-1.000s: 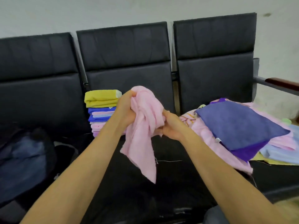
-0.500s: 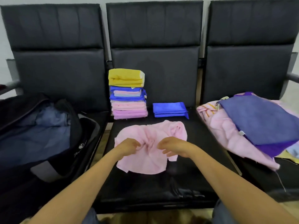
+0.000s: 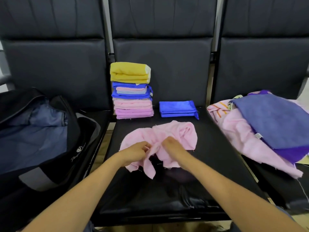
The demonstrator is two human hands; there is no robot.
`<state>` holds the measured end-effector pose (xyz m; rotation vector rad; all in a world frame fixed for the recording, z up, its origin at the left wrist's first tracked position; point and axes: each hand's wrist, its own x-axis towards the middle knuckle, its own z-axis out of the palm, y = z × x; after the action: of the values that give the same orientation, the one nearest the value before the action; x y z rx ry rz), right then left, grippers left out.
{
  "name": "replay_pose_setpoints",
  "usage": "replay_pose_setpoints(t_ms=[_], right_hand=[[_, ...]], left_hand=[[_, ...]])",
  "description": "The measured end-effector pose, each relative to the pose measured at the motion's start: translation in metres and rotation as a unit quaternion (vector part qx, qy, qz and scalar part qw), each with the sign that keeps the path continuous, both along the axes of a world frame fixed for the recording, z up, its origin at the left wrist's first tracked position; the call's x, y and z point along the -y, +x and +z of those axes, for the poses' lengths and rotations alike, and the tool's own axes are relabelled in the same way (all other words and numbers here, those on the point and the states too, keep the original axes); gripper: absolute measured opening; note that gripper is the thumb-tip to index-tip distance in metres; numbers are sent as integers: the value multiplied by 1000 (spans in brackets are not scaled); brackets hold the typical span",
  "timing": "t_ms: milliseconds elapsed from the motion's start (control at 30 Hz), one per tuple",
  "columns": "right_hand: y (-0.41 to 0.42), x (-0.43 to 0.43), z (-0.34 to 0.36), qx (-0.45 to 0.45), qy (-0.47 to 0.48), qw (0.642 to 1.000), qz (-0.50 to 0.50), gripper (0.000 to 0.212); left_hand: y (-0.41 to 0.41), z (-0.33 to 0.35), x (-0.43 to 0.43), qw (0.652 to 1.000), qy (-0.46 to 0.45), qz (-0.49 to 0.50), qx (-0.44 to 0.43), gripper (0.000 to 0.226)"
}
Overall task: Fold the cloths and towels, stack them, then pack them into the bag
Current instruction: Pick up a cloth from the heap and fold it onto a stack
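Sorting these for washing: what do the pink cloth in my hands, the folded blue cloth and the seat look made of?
The pink cloth: soft matte fabric, likely terry or microfibre; fuzzy nap, limp crumples, loose threads at edges. The folded blue cloth: probably microfibre; faint sheen, flat folds. The seat: leather or faux leather, cannot tell which; smooth black, glossy, wrinkled near the front.
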<state>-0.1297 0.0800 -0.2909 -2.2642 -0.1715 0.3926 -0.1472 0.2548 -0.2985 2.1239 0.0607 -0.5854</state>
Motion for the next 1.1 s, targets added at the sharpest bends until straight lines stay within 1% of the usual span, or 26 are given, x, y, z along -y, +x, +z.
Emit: replay_pose_setpoints(t_ms=[33,67,100,133,200,233,333,367,400,467,500,567,600,633,667,700,733,767,800,833,867,900,933,967,1033,1100], right_hand=[[7,5,11,-39,100,992,-70,21],[10,12,20,-74,217,966,-116,18],[9,18,29,-115,335,924,-141,18],[6,25,34,-149,423,881,-151,19],[2,34,40,-187,498,837,-130,23],[1,37,43,-193,509,830,-122,24],[7,43,50,-174,542,808,-151,23],[11,46,51,-151,538,811,-174,21],[14,50,53,-111,508,830,-202,17],[20,62,53,23,333,911,-240,15],[24,69,51,101,226,940,-236,15],[30,81,43,194,22,964,-183,12],[30,85,40,215,-51,963,-155,12],[29,86,38,224,-74,963,-128,16],[26,85,40,220,-36,970,-94,22],[21,80,45,191,39,980,-40,29],[13,72,48,141,106,984,23,34],[4,63,50,91,128,985,75,38],[-4,54,50,65,104,986,111,38],[-8,48,47,72,48,987,137,32],[-10,44,45,121,-24,982,144,21],[-8,44,43,180,-75,972,130,14],[-7,46,43,220,-81,967,99,17],[-4,49,43,227,-57,970,60,20],[1,57,51,162,85,983,-35,22],[7,66,61,88,244,959,-111,24]], left_hand=[[0,0,-1,999,-39,-5,-20,59],[0,0,0,996,-77,-7,-31,67],[-2,0,3,994,-103,-8,-19,72],[-3,0,8,995,-99,-5,10,73],[-3,-7,20,993,-72,30,86,68],[-3,-10,25,988,-66,63,122,60],[0,-5,34,963,-94,167,188,19],[1,1,35,953,-113,193,204,13],[2,7,35,941,-140,218,219,10],[1,21,35,915,-208,259,231,6],[0,28,34,906,-241,268,224,6],[-2,40,34,893,-318,260,185,10],[-5,47,34,886,-357,246,166,11],[-7,53,36,882,-377,233,159,11],[-9,58,38,885,-374,222,167,11],[-10,60,40,895,-346,207,191,11],[-12,61,43,906,-311,187,217,10],[-14,61,46,914,-282,164,241,10],[-17,61,50,918,-265,146,257,9],[-18,61,52,919,-253,136,272,7],[-19,62,53,917,-244,131,287,6],[-19,63,53,914,-237,131,301,5],[-20,65,51,915,-227,129,308,6],[-20,65,48,922,-207,121,303,11],[-19,61,39,957,-101,66,263,27],[-22,54,33,976,3,-8,220,21]])
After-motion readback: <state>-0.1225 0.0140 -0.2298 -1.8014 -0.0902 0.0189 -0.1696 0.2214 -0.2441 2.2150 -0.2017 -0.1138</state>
